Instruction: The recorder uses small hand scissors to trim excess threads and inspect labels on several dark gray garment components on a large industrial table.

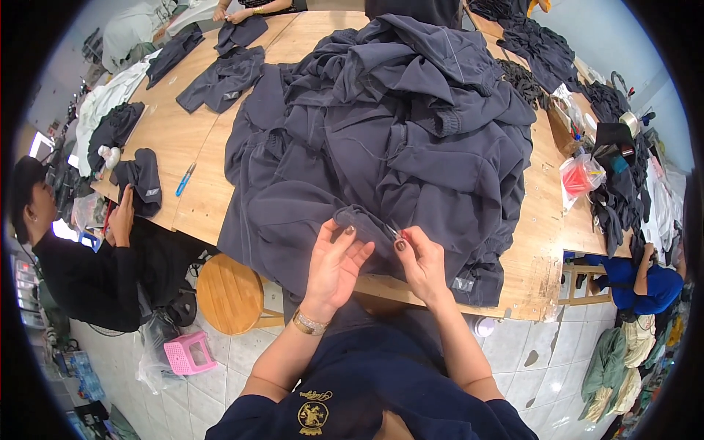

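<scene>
A big heap of dark grey garments [433, 158] covers the middle of the wooden table in front of me. My left hand [332, 270] is at the heap's near edge, thumb and fingers pinching a thin fold of a garment [355, 218]. Just to its right, my right hand [424, 268] is closed around small thread snips [395, 231]. Only their pointed metal tip and a bit of red show; the fingers hide the rest. That tip lies close beside the fold. Loose threads trail over the cloth.
Blue-handled snips [186, 180] lie on the table [192, 139] to the left. A wooden stool [229, 295] and a pink plastic stool [190, 353] stand on the floor. People sit at the left and right. A red-filled plastic bag [581, 176] rests near the right edge.
</scene>
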`<state>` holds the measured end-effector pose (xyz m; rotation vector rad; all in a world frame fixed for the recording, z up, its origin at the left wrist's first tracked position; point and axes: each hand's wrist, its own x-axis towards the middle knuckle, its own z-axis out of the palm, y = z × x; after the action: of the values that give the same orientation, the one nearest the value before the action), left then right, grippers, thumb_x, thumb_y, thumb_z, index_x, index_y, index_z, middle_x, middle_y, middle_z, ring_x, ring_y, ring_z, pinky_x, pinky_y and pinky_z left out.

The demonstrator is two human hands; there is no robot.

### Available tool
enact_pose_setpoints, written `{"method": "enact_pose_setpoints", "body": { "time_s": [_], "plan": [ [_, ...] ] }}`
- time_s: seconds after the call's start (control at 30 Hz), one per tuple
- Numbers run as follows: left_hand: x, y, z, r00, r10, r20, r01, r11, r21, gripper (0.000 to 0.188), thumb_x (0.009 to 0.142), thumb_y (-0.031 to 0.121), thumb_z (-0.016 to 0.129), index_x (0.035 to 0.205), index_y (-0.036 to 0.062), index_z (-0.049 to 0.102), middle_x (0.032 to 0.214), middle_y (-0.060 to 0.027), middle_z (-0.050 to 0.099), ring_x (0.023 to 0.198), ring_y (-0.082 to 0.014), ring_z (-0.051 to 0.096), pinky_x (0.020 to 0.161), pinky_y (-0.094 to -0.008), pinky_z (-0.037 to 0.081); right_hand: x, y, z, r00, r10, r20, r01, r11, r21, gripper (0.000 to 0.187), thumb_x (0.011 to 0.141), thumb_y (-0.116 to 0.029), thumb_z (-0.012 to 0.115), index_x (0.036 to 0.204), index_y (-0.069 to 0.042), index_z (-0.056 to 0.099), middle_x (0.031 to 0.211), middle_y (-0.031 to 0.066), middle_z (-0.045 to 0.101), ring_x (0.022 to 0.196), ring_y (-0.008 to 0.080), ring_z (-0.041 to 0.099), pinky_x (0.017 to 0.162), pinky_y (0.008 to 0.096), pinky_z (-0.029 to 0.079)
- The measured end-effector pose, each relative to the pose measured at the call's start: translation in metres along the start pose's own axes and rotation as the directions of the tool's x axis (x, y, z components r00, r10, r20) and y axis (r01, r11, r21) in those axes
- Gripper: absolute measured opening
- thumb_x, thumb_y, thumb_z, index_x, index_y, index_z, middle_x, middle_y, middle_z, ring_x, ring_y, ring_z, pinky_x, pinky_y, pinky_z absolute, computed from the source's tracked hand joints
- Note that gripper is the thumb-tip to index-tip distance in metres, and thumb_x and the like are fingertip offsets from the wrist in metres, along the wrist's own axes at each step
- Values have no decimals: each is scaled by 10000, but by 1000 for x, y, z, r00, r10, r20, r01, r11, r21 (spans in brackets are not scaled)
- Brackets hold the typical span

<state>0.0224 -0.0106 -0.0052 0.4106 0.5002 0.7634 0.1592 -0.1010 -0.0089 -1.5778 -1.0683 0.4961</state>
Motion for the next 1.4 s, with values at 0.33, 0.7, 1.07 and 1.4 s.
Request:
{"method": "enact_pose_setpoints", "body": {
  "time_s": [0.33, 0.7, 1.07, 1.4],
  "plan": [
    [-2, 0, 1, 999, 15, -45, -10, 994, 110, 349, 868, 20, 603, 1158, 71, 417, 1003, -50, 590, 904, -119, 590, 763, -253, 508, 11, -3, 3, 970, -215, 113, 240, 910, -337, 259, 859, -311, 610, 810, -65, 546, 631, 99, 583, 524, 281, 575, 464, 344, 414],
    [-1, -1, 3, 999, 21, -27, -18, 993, 120, 323, 876, 41, 596, 1145, 97, 427, 981, -17, 598, 919, -119, 591, 836, -285, 475, 10, 1, 0, 958, -247, 148, 285, 890, -357, 271, 853, -325, 616, 802, -67, 550, 609, 95, 580, 507, 281, 566, 460, 343, 411],
    [-1, -4, 3, 998, 50, 24, -53, 993, 105, 309, 886, 10, 565, 1153, 61, 416, 990, -50, 595, 939, -140, 593, 867, -308, 488, 8, 2, 4, 980, -99, 172, 132, 972, -192, 276, 880, -329, 582, 827, -61, 548, 610, 126, 553, 530, 321, 550, 485, 371, 405],
    [-1, -7, 1, 998, 55, 40, -58, 995, 79, 321, 881, -4, 572, 1157, 57, 419, 1018, -72, 603, 945, -156, 598, 846, -308, 498, 6, 1, 0, 981, -59, 183, 90, 982, -166, 263, 881, -317, 578, 831, -60, 553, 615, 136, 551, 543, 328, 551, 496, 372, 406]
  ]
}}
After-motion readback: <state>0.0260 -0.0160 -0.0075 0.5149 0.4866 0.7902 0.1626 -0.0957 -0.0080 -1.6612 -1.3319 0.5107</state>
